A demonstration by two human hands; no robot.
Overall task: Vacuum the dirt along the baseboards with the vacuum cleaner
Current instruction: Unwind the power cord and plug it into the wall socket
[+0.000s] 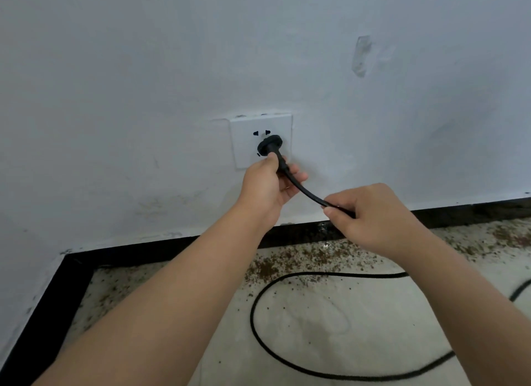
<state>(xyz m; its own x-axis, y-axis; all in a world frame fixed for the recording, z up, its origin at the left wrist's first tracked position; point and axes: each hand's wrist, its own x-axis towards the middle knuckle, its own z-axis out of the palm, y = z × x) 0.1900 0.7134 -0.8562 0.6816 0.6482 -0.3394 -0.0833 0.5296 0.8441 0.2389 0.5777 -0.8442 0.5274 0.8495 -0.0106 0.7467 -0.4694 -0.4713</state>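
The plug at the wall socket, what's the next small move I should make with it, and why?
Probably press the plug straight into the socket until it sits flush. The left hand grips it right at the plate, but whether it is fully seated cannot be told. The right hand pinches the cord lower down, and dirt lies along the baseboard.

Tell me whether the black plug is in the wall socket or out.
In, or nearly: the round black plug sits against the white socket plate, no pins showing. Full seating: cannot tell. The left hand grips its neck.
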